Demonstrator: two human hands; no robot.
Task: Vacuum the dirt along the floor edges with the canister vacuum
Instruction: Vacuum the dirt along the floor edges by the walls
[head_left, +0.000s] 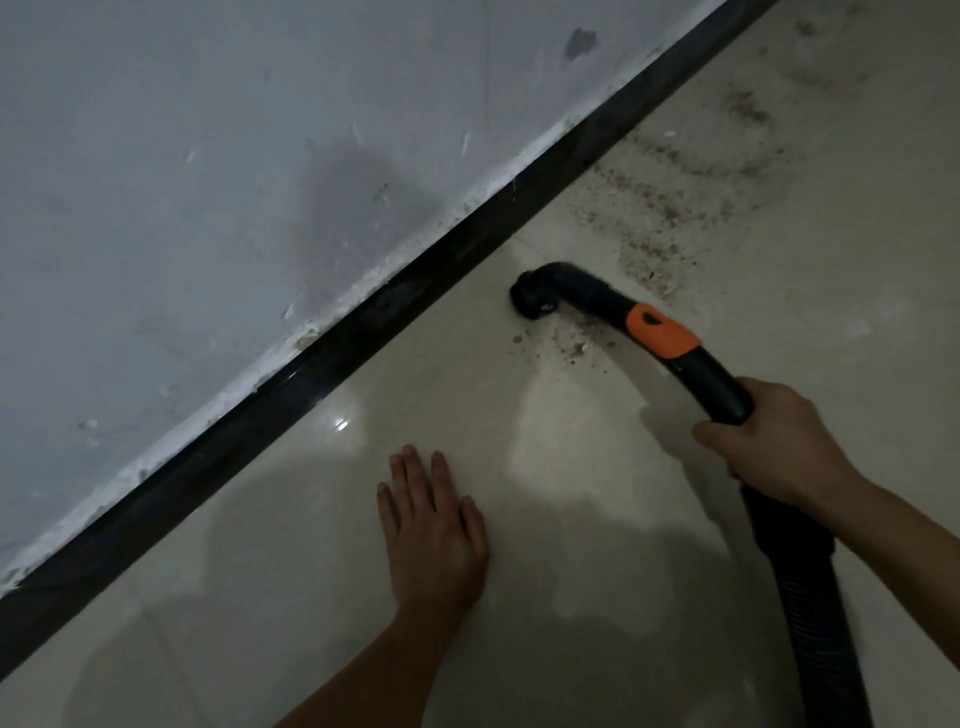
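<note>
My right hand (774, 447) grips the curved black handle of the vacuum hose (660, 332), which has an orange slider. Its open nozzle end (532, 299) rests on the pale tiled floor (571, 467), a short way off the black skirting (363, 322). A small patch of brownish grit (563, 345) lies right beside the nozzle. A bigger spread of dirt (670, 208) runs along the skirting further to the upper right. My left hand (434, 525) lies flat on the floor, fingers apart, holding nothing. The ribbed hose (810, 613) trails off the lower right edge.
A grey-white wall (208, 182) with scuffs and stains fills the upper left, with rough white filler along the skirting's top. The glossy tiles reflect light near my left hand. The canister itself is out of view.
</note>
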